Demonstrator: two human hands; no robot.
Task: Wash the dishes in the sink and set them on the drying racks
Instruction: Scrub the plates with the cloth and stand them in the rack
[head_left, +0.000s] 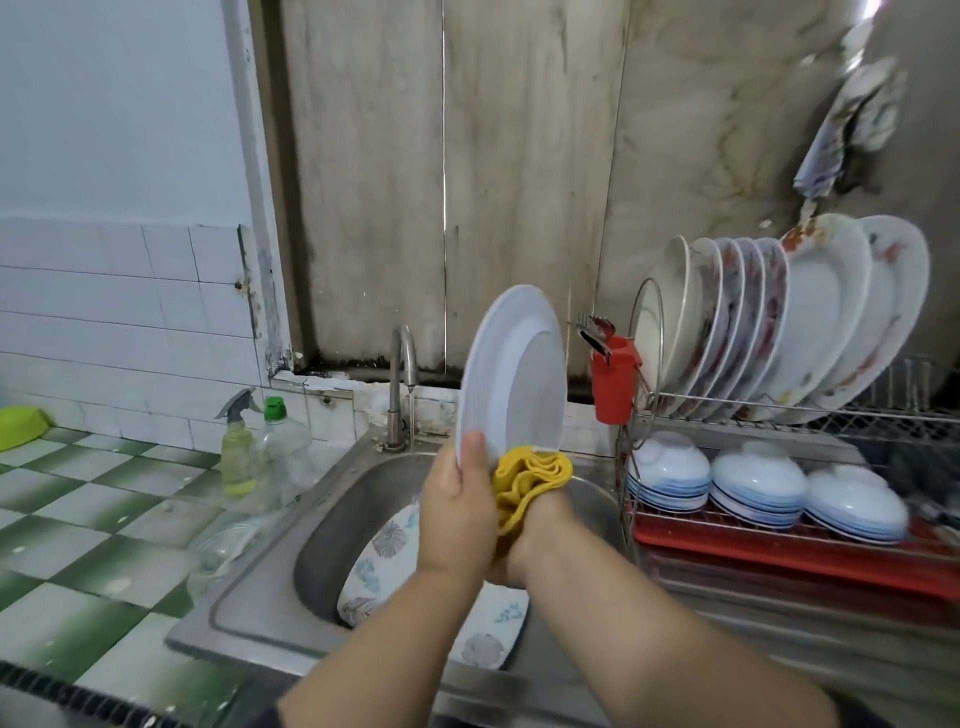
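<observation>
The steel sink (291, 587) holds patterned plates, and the wire drying rack (779, 410) stands to its right, stacked with glazed plates above and bowls below. Over the basin, a smooth white plate (511, 371) stands on edge, long axis upright. The left hand (457, 512) pinches its lower rim, nearer the rack's opposite side. The right hand (540, 530), fingers clenched on a crumpled yellow cloth (524, 486), rubs the plate's bottom edge.

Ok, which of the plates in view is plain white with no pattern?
The white plate held upright over the sink by the left hand. The racked plates carry reddish floral prints, and the plates in the sink have leaf prints.
</observation>
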